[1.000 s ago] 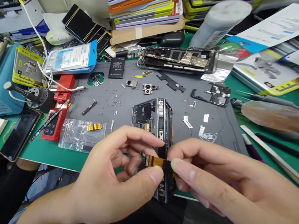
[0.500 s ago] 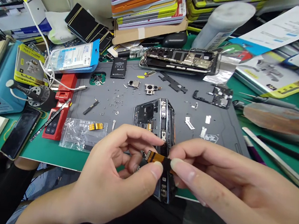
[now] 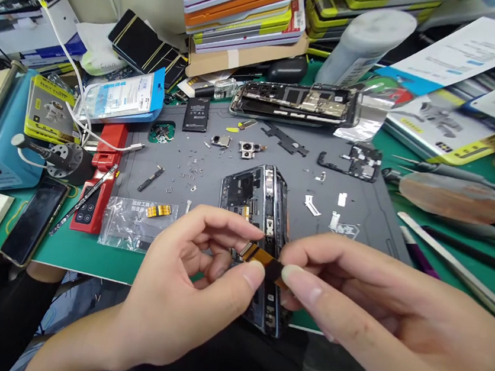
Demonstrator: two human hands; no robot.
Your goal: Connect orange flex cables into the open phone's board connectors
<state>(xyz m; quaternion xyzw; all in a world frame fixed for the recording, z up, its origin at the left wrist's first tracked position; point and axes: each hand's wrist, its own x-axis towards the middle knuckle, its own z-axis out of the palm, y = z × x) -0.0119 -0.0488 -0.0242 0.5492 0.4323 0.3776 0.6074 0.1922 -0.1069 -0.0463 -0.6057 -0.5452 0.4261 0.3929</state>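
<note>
Between my two hands is a short orange-and-black flex cable (image 3: 268, 262). My left hand (image 3: 200, 287) pinches its connector end between thumb and fingers. The other end sits between the thumb and forefinger of my right hand (image 3: 338, 285). Behind and below the cable, an opened folding phone (image 3: 268, 197) stands partly upright, its frame and inner parts showing; my hands cover its middle. A second orange flex cable (image 3: 159, 211) lies on a clear plastic bag (image 3: 124, 222) to the left.
The grey mat (image 3: 211, 187) bears tiny screws, a camera module (image 3: 249, 149), a battery (image 3: 196, 114) and metal brackets (image 3: 312, 205). Another opened phone (image 3: 297, 103) lies at the back. Tweezers and other tools (image 3: 452, 197) are at right, a smartphone (image 3: 34, 221) at left, stacked boxes (image 3: 244, 12) behind.
The flex cable has tilted, its right end now lower, and my left thumb has shifted slightly left along it. Both hands keep their hold.
</note>
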